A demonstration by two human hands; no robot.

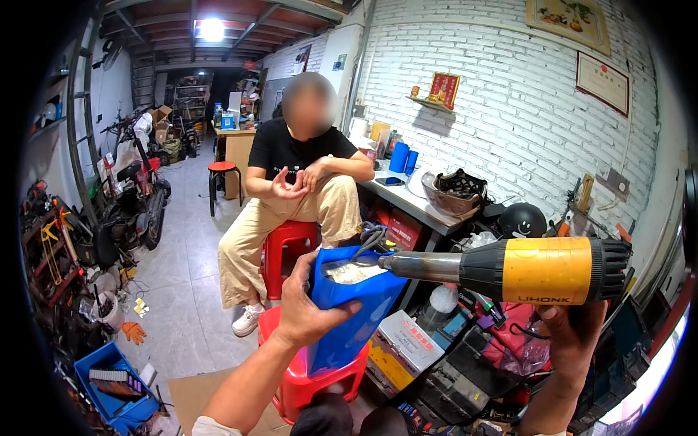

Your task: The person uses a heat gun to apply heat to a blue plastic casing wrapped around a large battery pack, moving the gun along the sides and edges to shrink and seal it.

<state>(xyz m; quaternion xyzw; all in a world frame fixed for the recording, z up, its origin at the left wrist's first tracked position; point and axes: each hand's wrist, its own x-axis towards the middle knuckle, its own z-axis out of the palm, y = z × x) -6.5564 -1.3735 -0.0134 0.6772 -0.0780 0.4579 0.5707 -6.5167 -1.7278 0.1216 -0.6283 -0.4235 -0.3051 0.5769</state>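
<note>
My left hand (311, 309) is wrapped around the side of a block-shaped pack in glossy blue shrink wrap (356, 309), held tilted above a red plastic stool (352, 381). The wrap's upper end gapes, showing a pale inside, and dark cables (372, 240) come out there. In my right hand (571, 330) is a yellow and black heat gun (545, 270), gripped from below. Its metal nozzle (425, 266) points left, with the tip right at the pack's upper edge; whether they touch I cannot tell.
Facing me, a person in a black T-shirt (302, 160) sits on another red stool (280, 254). A workbench (418, 203) with a bag (456, 196) runs along the right wall. Boxes and tool cases (454, 385) crowd below it. A blue crate (120, 414) stands at lower left.
</note>
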